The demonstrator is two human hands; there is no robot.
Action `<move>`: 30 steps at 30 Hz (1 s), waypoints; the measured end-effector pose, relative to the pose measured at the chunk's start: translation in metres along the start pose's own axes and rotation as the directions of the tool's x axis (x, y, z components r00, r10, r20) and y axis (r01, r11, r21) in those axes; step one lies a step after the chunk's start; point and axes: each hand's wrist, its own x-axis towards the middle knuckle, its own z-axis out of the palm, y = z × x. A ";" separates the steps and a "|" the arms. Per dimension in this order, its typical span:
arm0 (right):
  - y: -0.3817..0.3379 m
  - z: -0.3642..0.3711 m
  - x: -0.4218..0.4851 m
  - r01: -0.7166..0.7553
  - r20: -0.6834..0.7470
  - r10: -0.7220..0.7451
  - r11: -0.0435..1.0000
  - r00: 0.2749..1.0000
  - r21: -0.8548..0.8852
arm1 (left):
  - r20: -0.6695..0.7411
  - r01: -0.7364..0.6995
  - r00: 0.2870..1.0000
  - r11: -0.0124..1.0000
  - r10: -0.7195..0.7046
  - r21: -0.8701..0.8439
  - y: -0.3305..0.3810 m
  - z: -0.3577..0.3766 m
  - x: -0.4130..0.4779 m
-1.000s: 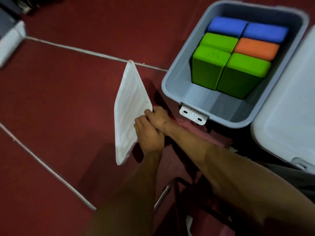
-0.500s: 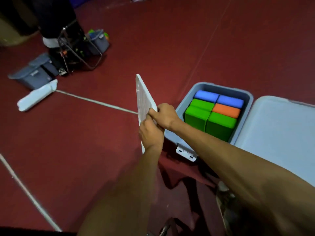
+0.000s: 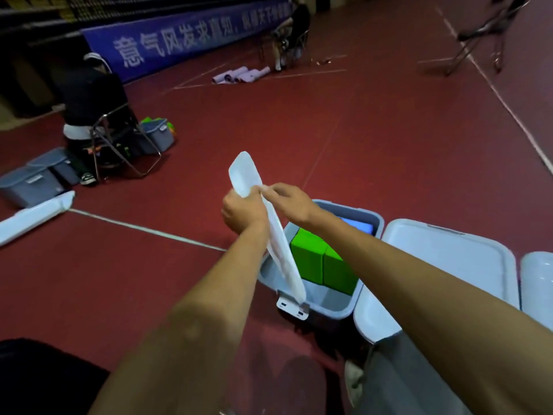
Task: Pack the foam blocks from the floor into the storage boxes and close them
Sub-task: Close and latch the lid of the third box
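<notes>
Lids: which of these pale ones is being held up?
The white lid held on edge above the open box, gripped by the left hand and right hand. Nobody touches the others, like the grey lid to its right, the lid far left.

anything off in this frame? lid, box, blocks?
The white lid is on edge and tilted above the open grey box, gripped by the left hand and right hand, not flat on the rim. A second lid lies loose on the floor at far left. The green blocks sit neatly inside.
</notes>
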 end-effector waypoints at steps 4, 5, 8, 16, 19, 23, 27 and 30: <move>0.076 -0.022 -0.022 -0.362 -0.111 0.365 0.931 0.924 0.044 | 0.136 0.243 0.969 0.904 -0.207 -0.352 0.007 -0.012 0.016; 0.093 -0.027 -0.032 -0.476 -0.095 0.490 0.869 0.867 0.137 | 0.166 0.294 0.955 0.863 -0.246 -0.410 0.007 -0.014 0.016; 0.127 -0.036 -0.062 -0.638 0.102 0.678 0.615 0.728 0.463 | 0.272 0.457 0.889 0.749 -0.368 -0.479 -0.006 -0.013 0.011; 0.184 -0.054 -0.098 -0.665 0.074 0.806 0.428 0.587 0.612 | 0.494 0.603 0.789 0.612 -0.365 -0.511 -0.064 0.006 -0.005; 0.202 -0.054 -0.104 -0.623 0.098 0.820 0.344 0.563 0.702 | 0.548 0.634 0.758 0.601 -0.355 -0.487 -0.083 0.017 0.002; 0.214 -0.052 -0.112 -0.539 0.126 0.797 0.274 0.591 0.796 | 0.645 0.644 0.714 0.615 -0.271 -0.454 -0.106 0.032 0.011; 0.215 -0.053 -0.107 -0.402 0.117 0.745 0.215 0.657 0.890 | 0.742 0.662 0.638 0.639 -0.207 -0.391 -0.115 0.038 0.014; 0.219 -0.055 -0.106 -0.401 0.122 0.744 0.209 0.657 0.892 | 0.756 0.645 0.619 0.687 -0.212 -0.335 -0.129 0.045 0.025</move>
